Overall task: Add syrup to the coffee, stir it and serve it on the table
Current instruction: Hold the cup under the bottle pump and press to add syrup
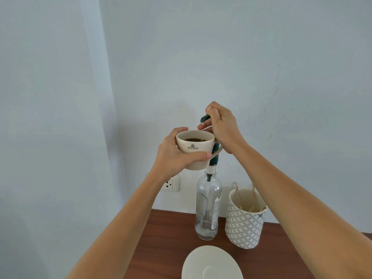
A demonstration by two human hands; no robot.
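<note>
Cup: cream ceramic coffee cup [194, 150] held upright in the air, handle toward the right, dark coffee inside.
Left hand [173, 156]: grip wrapped round the cup.
Right hand [221, 125]: grip closed on the dark green pump head [205, 119], spout tip just above the cup's rim.
Bottle: clear glass syrup bottle [208, 206] upright on the brown wooden table [167, 238], long axis vertical, beside the patterned white stirrer holder [244, 220].
Saucer: white saucer [211, 263] lies nearer on the table.

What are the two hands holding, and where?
Left hand wraps the coffee cup's side, held up. Right hand grips the syrup bottle's pump head.
</note>
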